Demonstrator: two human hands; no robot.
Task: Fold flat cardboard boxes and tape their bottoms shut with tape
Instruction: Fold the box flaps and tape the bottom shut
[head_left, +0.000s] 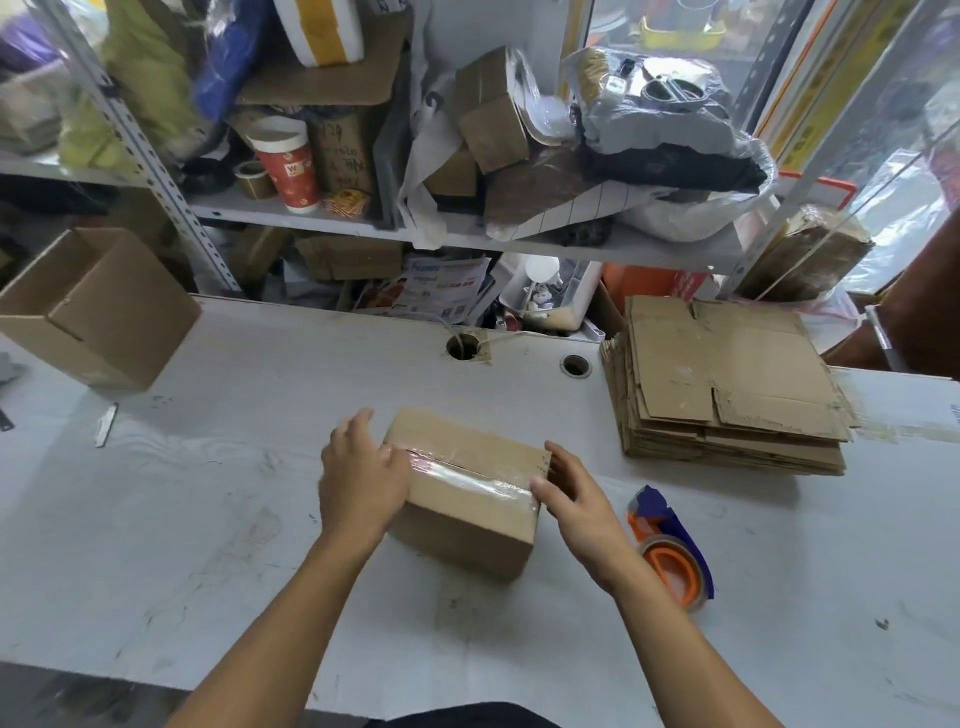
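Two bare forearms reach up from the bottom edge of the head view onto a white tabletop (208, 519), which is scuffed and has two round cable holes near its far edge. Between the hands stands a small cardboard box (467, 493), near the middle of the tabletop, with a strip of clear tape (467, 475) running along the seam of its upward face. The left hand (361, 478) lies against the box's left end, fingers fairly straight and pressing over the edge where the tape folds down; its grip is wide, not curled around anything. The right hand (574, 496) presses at the box's right end, thumb at the tape's end near the top corner and fingers laid flat on the side; its grip is also wide, holding nothing.

Just right of the right wrist lies a tape dispenser (670, 551), orange and blue with a roll of tape, resting on the tabletop apart from the box. Farther back on the right sits a stack of flat cardboard boxes (727, 379). At the far left stands an assembled open box (98, 312), its open side upward. Near it lies a small utility knife (106, 426). Behind the tabletop, a metal shelf (311, 215) is crowded with boxes, bags, a red-and-white cup (288, 166) and a tape roll.
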